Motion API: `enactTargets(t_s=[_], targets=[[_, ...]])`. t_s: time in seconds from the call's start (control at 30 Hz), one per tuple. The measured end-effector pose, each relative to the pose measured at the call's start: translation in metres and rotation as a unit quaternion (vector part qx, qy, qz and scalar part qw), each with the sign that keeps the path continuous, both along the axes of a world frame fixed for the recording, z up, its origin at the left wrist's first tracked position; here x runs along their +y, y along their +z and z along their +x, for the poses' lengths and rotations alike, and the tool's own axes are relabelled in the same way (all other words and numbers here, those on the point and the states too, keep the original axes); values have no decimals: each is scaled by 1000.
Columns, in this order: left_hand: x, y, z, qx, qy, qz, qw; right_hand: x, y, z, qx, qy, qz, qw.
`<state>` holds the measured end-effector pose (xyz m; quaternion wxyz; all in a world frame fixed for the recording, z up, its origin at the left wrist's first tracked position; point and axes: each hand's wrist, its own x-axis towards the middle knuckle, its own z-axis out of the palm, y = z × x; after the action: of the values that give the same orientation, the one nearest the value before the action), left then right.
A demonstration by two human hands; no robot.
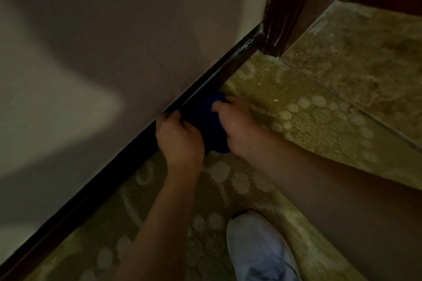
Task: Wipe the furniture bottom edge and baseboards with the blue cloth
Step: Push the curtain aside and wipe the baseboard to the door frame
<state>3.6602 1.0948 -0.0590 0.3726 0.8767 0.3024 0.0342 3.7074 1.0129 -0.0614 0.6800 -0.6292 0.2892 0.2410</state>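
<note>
Green dotted carpet [262,89], pale shoe [258,251] near; dark door frame [280,18] ends baseboard [219,75].

Baseboard [205,89]: dark wood with a glossy finish, a thin highlight along its top edge. Door frame [280,18]: same dark wood, scuffed with pale marks. Wall [114,29]: smooth, matt. Carpet [296,102]: woven, rough texture. Blue cloth [205,118]: soft, matt fabric. Shoe [258,248]: pale fabric upper.

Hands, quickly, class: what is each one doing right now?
Left hand: fingers curled, gripping the dark blue cloth.
Right hand: fingers holding the same cloth.
</note>
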Motion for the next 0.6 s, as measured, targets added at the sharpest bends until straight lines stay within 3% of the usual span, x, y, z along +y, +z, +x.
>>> enactTargets(t_s=[0.13,0.27,0.33,0.53,0.6], targets=[[-9,4,18,28,-17,-14,999,-14,2,15,0,-49,12,999],[9,-1,-12,24,-42,62,997,1,1,4,11,57,14,998],[9,-7,-3,14,-57,66,996,0,-1,7,16,56,12,998],[-30,1,56,11,-66,-59,996,-32,6,43,-32,-106,-26,994],[-34,2,53,14,-32,-115,993,-38,8,48,-72,-109,-60,990]])
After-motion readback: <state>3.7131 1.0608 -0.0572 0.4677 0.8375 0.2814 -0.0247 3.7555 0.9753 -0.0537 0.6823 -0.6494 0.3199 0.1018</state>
